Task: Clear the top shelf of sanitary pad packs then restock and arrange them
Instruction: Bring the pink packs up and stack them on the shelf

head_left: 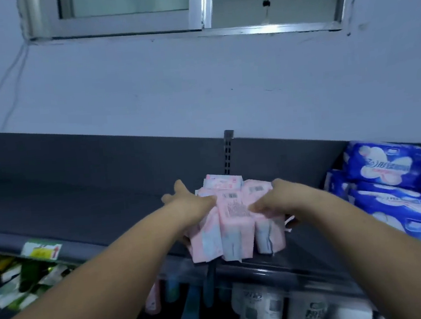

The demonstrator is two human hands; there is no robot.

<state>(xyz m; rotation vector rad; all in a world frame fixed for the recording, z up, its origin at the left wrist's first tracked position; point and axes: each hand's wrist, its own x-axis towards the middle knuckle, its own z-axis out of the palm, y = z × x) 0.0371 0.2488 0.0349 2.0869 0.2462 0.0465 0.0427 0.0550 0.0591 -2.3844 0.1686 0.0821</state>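
A bundle of several pink sanitary pad packs sits at the front edge of the dark grey top shelf, squeezed between both hands. My left hand grips the bundle's left side with its thumb over the top. On the right side, my right hand holds the bundle, fingers curled round the packs. One more pink pack shows behind the bundle. The fingers on the far sides of the bundle are hidden.
Blue pad packs are stacked on the shelf to the right. A slotted upright stands behind the bundle. A price tag hangs on the shelf's front rail. Green and white packets and white bottles fill the shelf below.
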